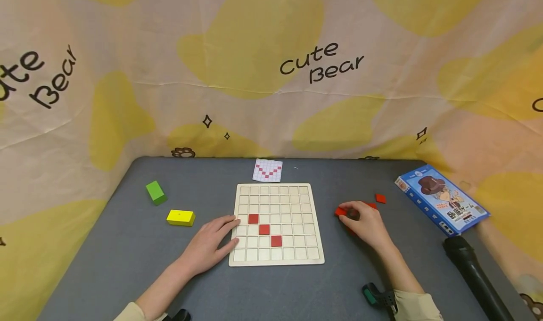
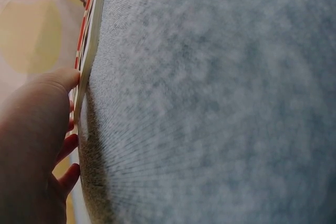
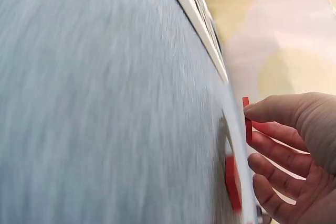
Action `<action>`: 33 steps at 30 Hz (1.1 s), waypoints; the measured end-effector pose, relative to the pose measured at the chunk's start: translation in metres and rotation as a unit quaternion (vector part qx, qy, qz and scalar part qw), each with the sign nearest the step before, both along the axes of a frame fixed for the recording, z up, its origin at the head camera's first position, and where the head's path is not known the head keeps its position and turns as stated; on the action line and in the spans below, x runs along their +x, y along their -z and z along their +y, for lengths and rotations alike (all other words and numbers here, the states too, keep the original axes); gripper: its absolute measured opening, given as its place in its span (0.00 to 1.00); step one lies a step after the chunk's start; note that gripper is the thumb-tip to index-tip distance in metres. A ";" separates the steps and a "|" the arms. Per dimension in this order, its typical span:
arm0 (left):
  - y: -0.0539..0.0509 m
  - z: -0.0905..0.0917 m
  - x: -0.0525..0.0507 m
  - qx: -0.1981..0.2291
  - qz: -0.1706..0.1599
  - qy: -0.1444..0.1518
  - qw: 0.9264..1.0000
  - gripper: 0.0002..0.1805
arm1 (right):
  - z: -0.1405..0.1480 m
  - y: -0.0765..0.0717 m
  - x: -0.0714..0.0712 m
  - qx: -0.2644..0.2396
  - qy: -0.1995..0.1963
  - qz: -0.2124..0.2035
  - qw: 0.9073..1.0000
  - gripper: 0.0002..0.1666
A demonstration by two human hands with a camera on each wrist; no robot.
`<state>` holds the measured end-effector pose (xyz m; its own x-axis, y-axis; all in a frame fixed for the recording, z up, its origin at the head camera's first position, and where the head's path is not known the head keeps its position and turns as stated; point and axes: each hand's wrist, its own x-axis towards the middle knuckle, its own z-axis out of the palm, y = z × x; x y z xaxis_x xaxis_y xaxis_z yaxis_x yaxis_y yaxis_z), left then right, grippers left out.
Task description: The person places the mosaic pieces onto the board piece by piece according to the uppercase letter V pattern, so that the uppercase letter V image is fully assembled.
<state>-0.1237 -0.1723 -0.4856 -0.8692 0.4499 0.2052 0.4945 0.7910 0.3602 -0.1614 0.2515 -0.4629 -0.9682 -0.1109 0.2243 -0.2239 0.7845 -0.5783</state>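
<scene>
Head view: three red tiles (image 1: 264,229) run diagonally on the grid board (image 1: 293,230). Left hand (image 1: 209,245) rests loose-fingered on its left edge; right hand (image 1: 366,226) is at a red pile (image 1: 372,205) off to the right. Looks like the tile-fetching step to me. Grey table (image 1: 212,292), Cute Bear cloth (image 1: 250,38) behind.

Left wrist: fingers touch the board's edge, no real grip that I can see; mostly tabletop otherwise.

Right wrist: thumb and finger pinch one tile (image 3: 249,131). Next move calls for a steady pinch over to the grid, I reckon.
</scene>
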 end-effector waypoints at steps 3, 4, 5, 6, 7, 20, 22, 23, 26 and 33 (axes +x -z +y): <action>0.000 0.000 0.000 -0.002 -0.004 -0.005 1.000 0.29 | -0.015 0.002 -0.004 -0.012 -0.013 -0.002 1.000 0.14; 0.000 0.000 0.000 -0.003 -0.005 -0.007 1.000 0.29 | -0.020 0.002 -0.005 -0.016 -0.019 -0.001 1.000 0.14; 0.000 0.001 0.000 -0.004 -0.005 -0.008 1.000 0.29 | -0.026 0.003 -0.006 -0.019 -0.025 -0.003 0.999 0.14; 0.000 0.001 0.000 -0.005 -0.006 -0.009 1.000 0.29 | -0.032 0.003 -0.008 -0.021 -0.031 -0.004 0.999 0.14; 0.000 0.001 0.000 -0.006 -0.007 -0.010 1.000 0.30 | -0.038 0.003 -0.008 -0.022 -0.037 -0.006 0.999 0.14; -0.002 0.001 0.000 -0.007 0.002 -0.011 1.000 0.27 | -0.111 0.001 -0.012 -0.062 -0.119 -0.019 0.991 0.12; -0.002 0.001 0.000 -0.006 0.003 -0.011 1.000 0.27 | -0.120 0.002 -0.013 -0.065 -0.129 -0.022 0.989 0.12; -0.001 0.001 -0.001 -0.005 0.004 -0.012 1.000 0.27 | -0.124 0.003 -0.013 -0.066 -0.132 -0.023 0.989 0.12; -0.001 0.001 0.000 -0.003 0.007 -0.013 1.000 0.26 | -0.136 0.005 -0.014 -0.068 -0.141 -0.026 0.987 0.12; 0.000 0.001 0.000 -0.005 0.003 -0.020 1.000 0.25 | -0.164 0.005 -0.020 -0.077 -0.162 -0.028 0.983 0.11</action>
